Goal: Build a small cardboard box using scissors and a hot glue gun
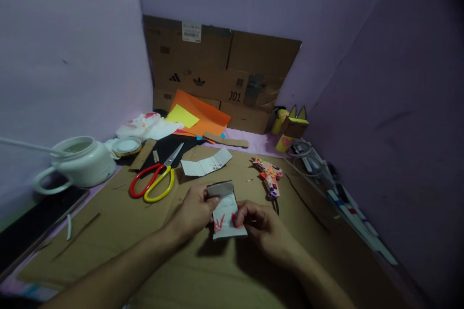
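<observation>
A small folded piece of grey-white cardboard (227, 210) with red marks near its lower end is held up above the cardboard mat. My left hand (194, 210) grips its upper left edge, thumb on the inner face. On the lower right edge, the curled fingers of my right hand (266, 229) pinch the same piece, beside a red patch; the thumb is partly hidden. Beyond the hands lies another creased white card strip (206, 163). Scissors (155, 178) with one red and one yellow handle rest to the left. A flower-patterned glue gun (268, 176) lies to the right.
A white pot (81, 161) with a stick in it stands at left, near a dark flat device (36, 229). Orange paper (199, 113) and a yellow sheet (183, 115) lie behind. A large cardboard panel (213, 65) leans on the wall. Pens (357, 219) line the right edge.
</observation>
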`<state>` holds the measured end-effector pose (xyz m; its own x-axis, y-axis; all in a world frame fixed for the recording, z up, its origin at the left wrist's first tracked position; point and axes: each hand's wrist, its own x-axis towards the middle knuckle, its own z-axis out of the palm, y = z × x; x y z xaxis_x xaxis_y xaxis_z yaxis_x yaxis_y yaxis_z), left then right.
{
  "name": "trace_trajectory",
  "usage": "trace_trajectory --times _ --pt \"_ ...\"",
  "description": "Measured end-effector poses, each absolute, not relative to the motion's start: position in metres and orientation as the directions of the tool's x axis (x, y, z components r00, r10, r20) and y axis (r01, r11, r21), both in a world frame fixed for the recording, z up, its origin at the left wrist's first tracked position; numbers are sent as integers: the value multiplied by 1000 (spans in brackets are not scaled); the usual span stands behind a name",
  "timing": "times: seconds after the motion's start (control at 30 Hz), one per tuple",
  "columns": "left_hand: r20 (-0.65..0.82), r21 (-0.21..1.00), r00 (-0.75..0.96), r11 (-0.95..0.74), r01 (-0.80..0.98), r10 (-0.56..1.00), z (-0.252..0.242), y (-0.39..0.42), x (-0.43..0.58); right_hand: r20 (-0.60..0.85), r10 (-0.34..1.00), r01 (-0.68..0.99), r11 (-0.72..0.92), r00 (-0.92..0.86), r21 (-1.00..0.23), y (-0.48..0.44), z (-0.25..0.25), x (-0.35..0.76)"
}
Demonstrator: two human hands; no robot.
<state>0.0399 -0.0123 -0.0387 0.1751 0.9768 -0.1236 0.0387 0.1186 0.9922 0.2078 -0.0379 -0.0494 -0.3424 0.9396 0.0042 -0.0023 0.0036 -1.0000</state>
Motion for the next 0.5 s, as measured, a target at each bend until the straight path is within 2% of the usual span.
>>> trace_trajectory --times 0.17,0.33,0.5 --pt "-128 992 258 124 30 958 -41 -18 42 -99 993 -30 -101 -68 -994 -32 -41 212" --pt "-132 991 294 128 31 947 -40 -24 48 -248 960 -129 -265 -134 -956 -32 -42 207" --pt "-202 978 225 208 -3 953 -39 -22 55 -325 939 -265 -343 -109 -901 -35 -54 198"
